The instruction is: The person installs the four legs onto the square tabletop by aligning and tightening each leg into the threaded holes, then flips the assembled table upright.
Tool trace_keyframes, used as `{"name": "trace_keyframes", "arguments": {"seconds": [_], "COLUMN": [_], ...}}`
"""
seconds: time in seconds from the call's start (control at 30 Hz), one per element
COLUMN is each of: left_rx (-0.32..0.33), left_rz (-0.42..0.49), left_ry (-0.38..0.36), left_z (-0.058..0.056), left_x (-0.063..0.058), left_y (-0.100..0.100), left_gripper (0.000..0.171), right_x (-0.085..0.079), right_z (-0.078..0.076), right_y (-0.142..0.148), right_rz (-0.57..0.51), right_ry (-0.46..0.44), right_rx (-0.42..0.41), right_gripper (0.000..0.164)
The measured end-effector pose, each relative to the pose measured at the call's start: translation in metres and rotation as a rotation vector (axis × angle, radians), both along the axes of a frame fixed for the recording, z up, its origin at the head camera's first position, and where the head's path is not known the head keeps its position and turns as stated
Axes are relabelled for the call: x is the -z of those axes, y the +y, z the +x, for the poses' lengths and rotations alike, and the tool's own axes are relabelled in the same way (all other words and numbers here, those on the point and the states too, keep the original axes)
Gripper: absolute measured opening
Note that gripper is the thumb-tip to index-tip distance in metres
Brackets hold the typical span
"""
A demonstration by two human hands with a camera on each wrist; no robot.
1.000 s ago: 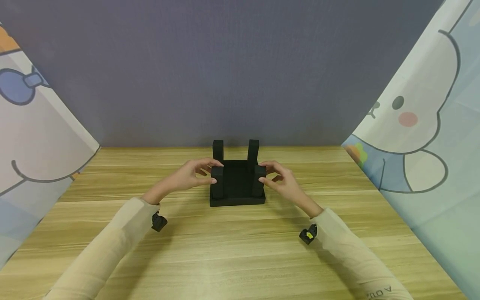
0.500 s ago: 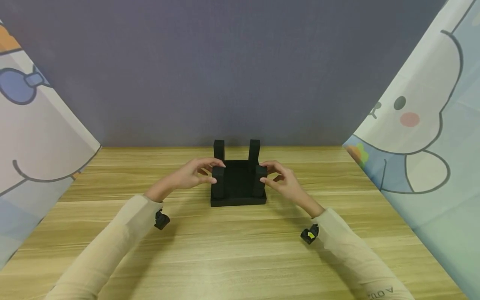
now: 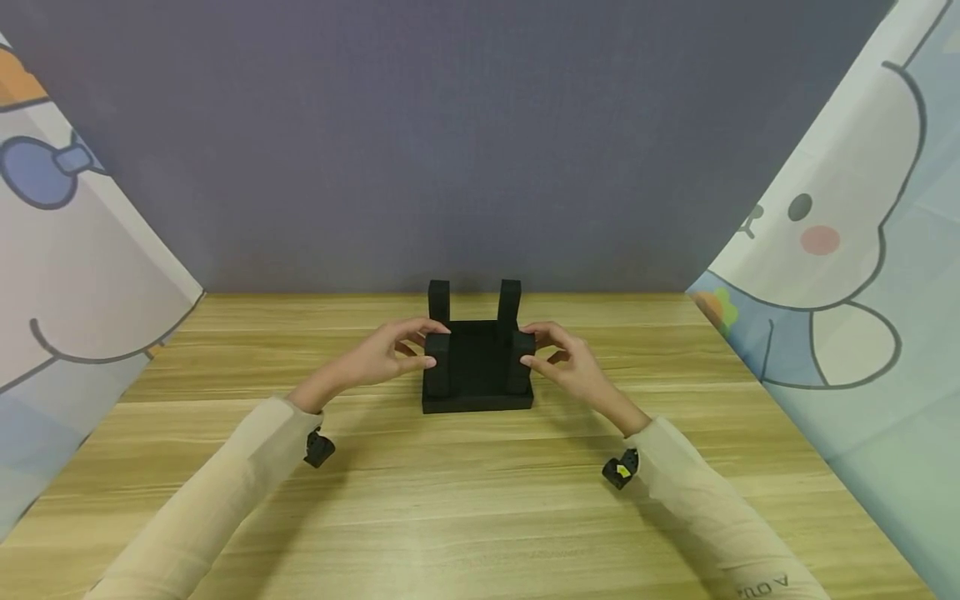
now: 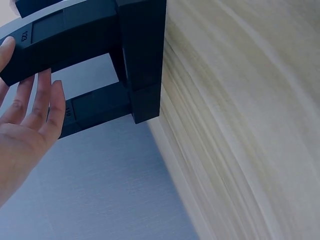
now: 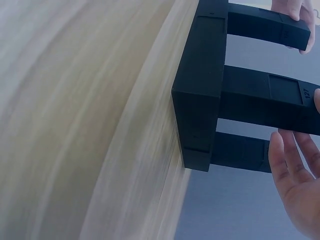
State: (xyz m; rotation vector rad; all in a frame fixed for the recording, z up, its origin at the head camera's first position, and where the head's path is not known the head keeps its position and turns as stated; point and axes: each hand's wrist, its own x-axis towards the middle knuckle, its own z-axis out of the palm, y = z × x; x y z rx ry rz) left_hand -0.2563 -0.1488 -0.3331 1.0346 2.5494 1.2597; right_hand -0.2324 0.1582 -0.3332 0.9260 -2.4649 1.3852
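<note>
A black square base stands on the table with an upright black post at each corner. My left hand pinches the top of the front left post between thumb and fingers. That post bears the number 123 in the left wrist view. On the other side, my right hand grips the top of the front right post, which is marked 127 in the right wrist view. The back left post and back right post rise behind, with no hand on them.
The wood-grain table stretches around the base and toward the front. A grey panel stands close behind the base. Cartoon-printed sheets flank both sides. Each wrist carries a small black camera.
</note>
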Motion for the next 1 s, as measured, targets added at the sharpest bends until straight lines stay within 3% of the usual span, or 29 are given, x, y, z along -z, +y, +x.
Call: {"name": "trace_keyframes", "arguments": {"seconds": [0.37, 0.77, 1.0], "left_rx": [-0.067, -0.165, -0.181], "left_rz": [0.049, 0.066, 0.101], "left_ry": [0.052, 0.039, 0.041], "left_z": [0.004, 0.014, 0.015], "left_x": [0.007, 0.017, 0.029], "left_y": [0.000, -0.001, 0.000], "left_gripper": [0.050, 0.048, 0.048], "right_x": [-0.003, 0.004, 0.008], "right_z": [0.002, 0.002, 0.003], "right_y": [-0.001, 0.002, 0.004], "right_rz": [0.012, 0.041, 0.056], "right_ry": [-0.017, -0.065, -0.102], "right_rx": [-0.002, 0.033, 0.033], "right_gripper": [0.040, 0.052, 0.049]}}
